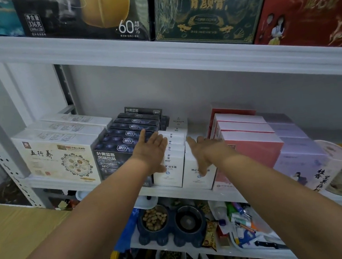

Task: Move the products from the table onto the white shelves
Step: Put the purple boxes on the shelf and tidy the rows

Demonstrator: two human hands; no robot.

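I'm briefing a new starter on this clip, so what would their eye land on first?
Two bare arms reach into the middle shelf, the left hand and right hand open and flat over the white boxes at its centre. Dark blue boxes stand in a row to their left, pink boxes to their right. On the shelf above, a big green gift box with gold lettering stands out.

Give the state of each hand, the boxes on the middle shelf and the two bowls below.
white boxes: upright, two rows
dark blue boxes: upright, one row
pink boxes: upright, one row
left hand: open, fingers straight, over the dark blue and white boxes
right hand: open, fingers straight, at the front white box
peanut bowl: filled
second bowl: empty
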